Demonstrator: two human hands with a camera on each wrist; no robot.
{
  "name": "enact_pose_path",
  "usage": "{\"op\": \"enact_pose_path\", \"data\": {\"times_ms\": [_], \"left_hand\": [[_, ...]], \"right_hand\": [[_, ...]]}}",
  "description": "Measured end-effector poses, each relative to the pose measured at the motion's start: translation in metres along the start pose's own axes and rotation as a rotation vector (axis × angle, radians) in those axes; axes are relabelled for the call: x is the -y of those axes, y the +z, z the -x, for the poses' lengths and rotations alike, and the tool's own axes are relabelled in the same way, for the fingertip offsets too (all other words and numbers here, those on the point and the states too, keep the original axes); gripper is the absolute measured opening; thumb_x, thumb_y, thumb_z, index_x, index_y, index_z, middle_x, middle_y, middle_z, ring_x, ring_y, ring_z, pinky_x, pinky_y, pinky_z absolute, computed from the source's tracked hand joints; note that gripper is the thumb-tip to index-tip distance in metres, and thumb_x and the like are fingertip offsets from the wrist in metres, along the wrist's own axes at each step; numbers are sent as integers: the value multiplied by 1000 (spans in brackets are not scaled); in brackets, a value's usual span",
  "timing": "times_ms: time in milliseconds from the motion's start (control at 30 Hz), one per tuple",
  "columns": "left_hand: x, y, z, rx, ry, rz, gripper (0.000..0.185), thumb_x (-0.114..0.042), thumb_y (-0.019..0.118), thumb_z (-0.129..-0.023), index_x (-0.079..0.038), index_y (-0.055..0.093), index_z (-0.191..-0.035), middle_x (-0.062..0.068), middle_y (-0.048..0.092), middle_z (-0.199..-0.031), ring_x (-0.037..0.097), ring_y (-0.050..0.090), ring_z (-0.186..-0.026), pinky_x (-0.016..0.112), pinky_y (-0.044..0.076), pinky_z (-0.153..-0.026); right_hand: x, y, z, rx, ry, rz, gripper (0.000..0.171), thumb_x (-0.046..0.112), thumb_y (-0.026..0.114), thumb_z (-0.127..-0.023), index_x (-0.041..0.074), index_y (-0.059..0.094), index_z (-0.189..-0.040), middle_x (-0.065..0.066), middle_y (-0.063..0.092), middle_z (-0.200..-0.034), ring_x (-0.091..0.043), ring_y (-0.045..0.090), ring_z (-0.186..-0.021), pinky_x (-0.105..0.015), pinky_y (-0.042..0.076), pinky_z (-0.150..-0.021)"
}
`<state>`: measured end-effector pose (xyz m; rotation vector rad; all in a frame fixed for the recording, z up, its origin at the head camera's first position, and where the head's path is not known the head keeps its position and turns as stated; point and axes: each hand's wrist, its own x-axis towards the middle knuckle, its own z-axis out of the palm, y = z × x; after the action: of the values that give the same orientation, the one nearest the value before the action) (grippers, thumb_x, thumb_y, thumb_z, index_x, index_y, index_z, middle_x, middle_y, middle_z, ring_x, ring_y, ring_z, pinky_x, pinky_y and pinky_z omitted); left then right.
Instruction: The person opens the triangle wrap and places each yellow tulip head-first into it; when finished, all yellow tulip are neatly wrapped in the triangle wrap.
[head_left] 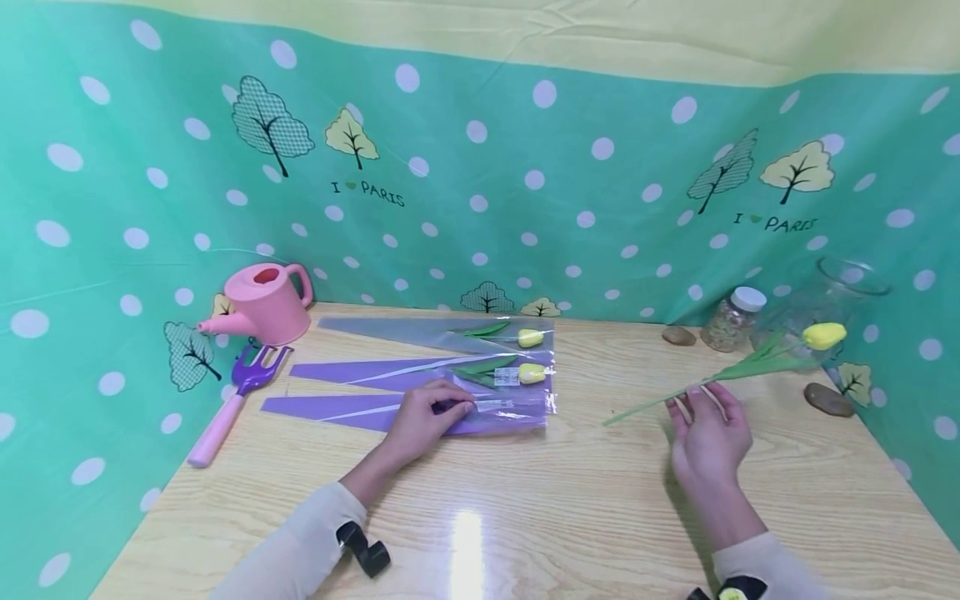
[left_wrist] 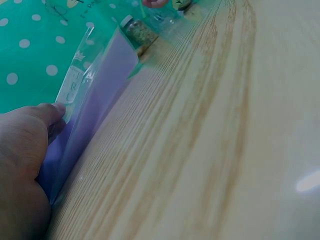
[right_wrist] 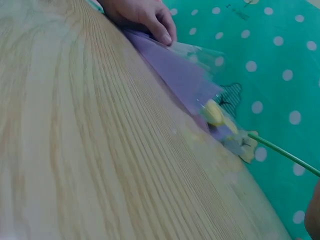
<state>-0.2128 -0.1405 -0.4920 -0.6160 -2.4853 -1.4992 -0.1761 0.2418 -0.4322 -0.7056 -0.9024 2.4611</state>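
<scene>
Pressing down on the nearest purple sleeve [head_left: 450,411] at the table's [head_left: 525,517] middle, the left hand [head_left: 423,421] pinches its thin, slippery film. Farther right, the right hand [head_left: 705,433] pinches the loose tulip's [head_left: 750,362] light, bendy stem, the safest hold, its soft yellow head raised toward the glass vase [head_left: 840,300].

Between my left hand [head_left: 422,423] at nine o'clock and my right hand [head_left: 707,435] at three lies bare table [head_left: 585,500] I can cross freely, while sleeves [head_left: 420,367] crowd eleven o'clock, watering can [head_left: 264,303] and fork [head_left: 238,392] block ten, and jar [head_left: 733,318], vase [head_left: 825,308] and stones [head_left: 828,399] stand at two.
</scene>
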Motion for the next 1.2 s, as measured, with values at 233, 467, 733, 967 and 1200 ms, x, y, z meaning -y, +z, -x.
{"op": "enact_pose_path", "data": {"times_ms": [233,467,733,967,1200], "left_hand": [[-3,-1,0,8,-25,-15,10,-18,79,-92,-16,82,-101,-6,77,-97,9,67,-92,21,53,-79],[-1,-2,0,4,-16,-10,11,-20,79,-92,-15,82,-102,-7,77,-97,9,68,-93,21,53,-79],[-2,-1,0,15,-25,-23,10,-20,79,-92,-18,82,-102,-7,77,-98,9,67,-93,21,53,-80],[-4,0,0,18,-32,-19,9,-19,79,-92,-19,83,-100,-7,77,-97,9,67,-94,21,53,-79],[-3,0,0,20,-35,-30,10,-18,79,-92,-19,83,-101,-8,77,-98,10,68,-96,21,54,-83]], "right_hand": [[-31,17,10,5,-22,76,29,-2,68,-96,12,55,-118,-1,64,-104,-21,61,-102,-30,61,-86],[-67,28,26,31,9,156,29,2,65,-99,12,52,-123,-3,61,-112,-20,60,-107,-32,60,-94],[-98,36,46,67,15,231,24,2,61,-101,12,52,-121,-3,59,-112,-17,61,-101,-34,60,-97],[-108,43,58,74,20,218,27,1,61,-101,8,50,-125,-3,56,-109,-17,60,-99,-39,58,-103],[-115,43,64,58,22,213,27,1,61,-101,7,51,-125,-2,55,-107,-18,60,-101,-42,56,-105]]}}
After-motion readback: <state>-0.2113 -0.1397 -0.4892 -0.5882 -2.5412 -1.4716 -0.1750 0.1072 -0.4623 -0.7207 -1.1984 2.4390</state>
